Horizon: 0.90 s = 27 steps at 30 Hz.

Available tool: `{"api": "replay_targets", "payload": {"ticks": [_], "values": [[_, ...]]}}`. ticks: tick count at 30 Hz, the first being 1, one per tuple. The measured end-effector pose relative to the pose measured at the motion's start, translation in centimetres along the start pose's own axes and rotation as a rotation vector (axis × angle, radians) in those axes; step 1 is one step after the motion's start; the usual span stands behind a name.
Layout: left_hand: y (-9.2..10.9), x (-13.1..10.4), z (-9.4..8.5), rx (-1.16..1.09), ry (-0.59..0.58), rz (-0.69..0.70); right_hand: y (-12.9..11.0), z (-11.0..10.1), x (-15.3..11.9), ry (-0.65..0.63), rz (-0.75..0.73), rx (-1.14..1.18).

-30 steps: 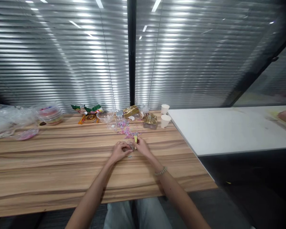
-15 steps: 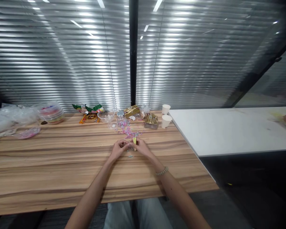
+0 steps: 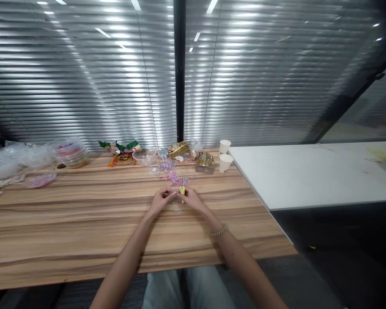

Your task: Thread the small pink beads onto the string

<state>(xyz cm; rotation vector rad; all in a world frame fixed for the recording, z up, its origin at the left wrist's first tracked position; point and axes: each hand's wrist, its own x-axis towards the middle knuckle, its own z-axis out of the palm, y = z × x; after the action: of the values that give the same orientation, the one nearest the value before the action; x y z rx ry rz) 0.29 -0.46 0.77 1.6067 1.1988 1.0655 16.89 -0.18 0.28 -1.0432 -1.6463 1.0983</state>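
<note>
My left hand (image 3: 161, 200) is pinched closed over the wooden table, its fingertips close to those of my right hand. What it holds, if anything, is too small to make out. In my right hand (image 3: 192, 200) is a small yellow object with a forked top (image 3: 182, 189), upright between the fingers. Its exact kind does not show. Just beyond both hands lies a loose scatter of tiny pink, purple and pale pieces (image 3: 176, 178). A small silvery piece (image 3: 177, 210) rests on the wood on the near side of my fingers.
Along the back stand a clear jar (image 3: 163, 155), a clear bowl (image 3: 144, 157), green snack packets (image 3: 128, 147), a gold packet (image 3: 178, 149), a gold-topped box (image 3: 205, 163) and two paper cups (image 3: 225, 163). Stacked tubs (image 3: 70, 152) and plastic bags (image 3: 28, 156) sit left. A white table (image 3: 309, 176) adjoins right.
Both hands stay together at the same spot, with only slight finger movement. The yellow object remains in my right hand, its forked top a little wider in view. The camera view has shifted slightly.
</note>
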Motion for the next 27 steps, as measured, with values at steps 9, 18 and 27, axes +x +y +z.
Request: {"api": "replay_targets", "payload": {"ticks": [9, 18, 27], "values": [[0.4, -0.2, 0.3, -0.125, -0.045, -0.046, 0.0, 0.1, 0.0, 0.009, -0.008, -0.018], [0.5, -0.5, 0.7, -0.315, -0.082, -0.078, 0.1, 0.4, 0.3, 0.026, 0.03, 0.061], [0.0, -0.3, 0.3, -0.354, -0.157, -0.224, 0.8, 0.9, 0.4, 0.147, 0.017, 0.081]]}}
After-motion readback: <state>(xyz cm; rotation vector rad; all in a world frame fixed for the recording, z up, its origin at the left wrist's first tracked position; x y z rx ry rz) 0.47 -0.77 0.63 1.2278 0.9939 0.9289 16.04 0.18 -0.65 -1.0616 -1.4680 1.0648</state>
